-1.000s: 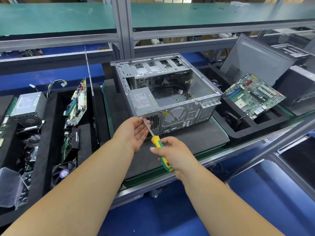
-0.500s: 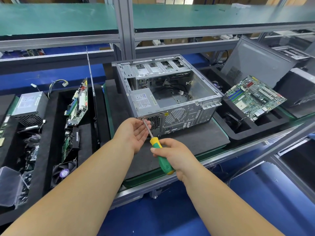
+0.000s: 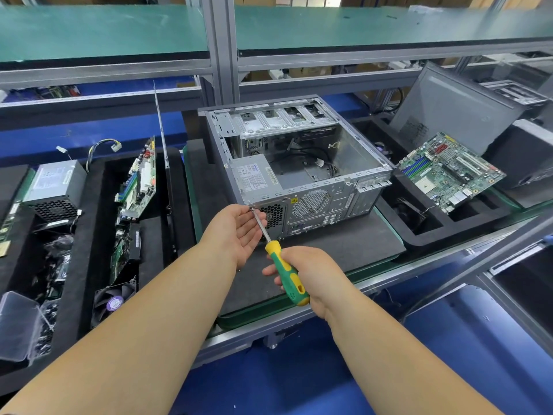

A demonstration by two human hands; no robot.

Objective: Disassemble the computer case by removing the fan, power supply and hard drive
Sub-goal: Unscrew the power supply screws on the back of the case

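Note:
An open grey computer case (image 3: 353,163) lies on a dark foam mat (image 3: 344,247), its rear panel facing me. The power supply (image 3: 254,176) sits in the case's near left corner. My right hand (image 3: 308,277) grips a green and yellow screwdriver (image 3: 284,268). Its metal tip touches a screw at the upper left corner of the rear panel, beside the power supply's vent. My left hand (image 3: 236,232) is cupped palm up just under the tip, fingers relaxed and next to the shaft. Loose cables lie on the case floor.
Left foam tray (image 3: 92,223) holds a removed power supply (image 3: 55,187), upright circuit boards (image 3: 139,178), a fan (image 3: 113,301) and a clear box of screws (image 3: 21,327). At right a motherboard (image 3: 449,172) leans in a black tray, with a grey side panel (image 3: 449,109) behind.
The screwdriver handle has turned slightly in my right hand. My left hand stays cupped under the tip at the same corner of the case.

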